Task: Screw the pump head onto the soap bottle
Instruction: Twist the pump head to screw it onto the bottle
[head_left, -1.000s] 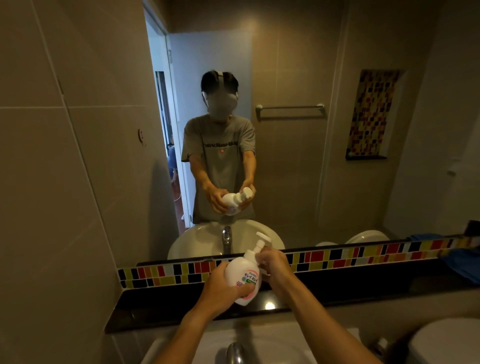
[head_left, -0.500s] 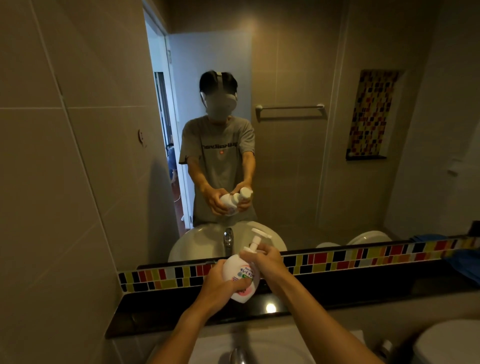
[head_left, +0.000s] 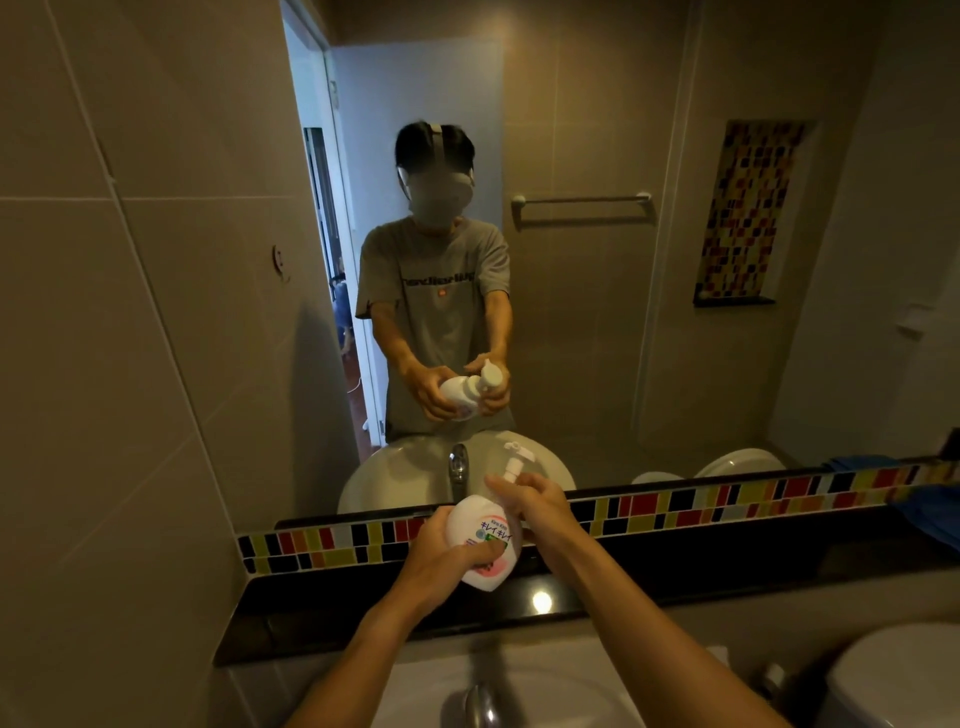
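Observation:
A white soap bottle (head_left: 480, 540) with a pink and green label is held above the dark ledge, tilted with its top leaning away to the right. My left hand (head_left: 441, 561) wraps its lower body from the left. The white pump head (head_left: 514, 462) sits on the bottle's neck, its nozzle pointing up and right. My right hand (head_left: 530, 506) grips around the pump's collar at the neck, which it hides. The mirror shows both hands and the bottle again.
A black ledge (head_left: 675, 577) with a band of coloured tiles (head_left: 701, 504) runs under the mirror. Below are a white basin (head_left: 550, 691) with a chrome tap (head_left: 480, 706). A toilet tank (head_left: 898, 680) stands at the lower right, blue cloth (head_left: 935, 512) at the far right.
The bottle and both hands have risen slightly and drifted left. My right hand has shifted around the pump collar, and the nozzle has swung a little.

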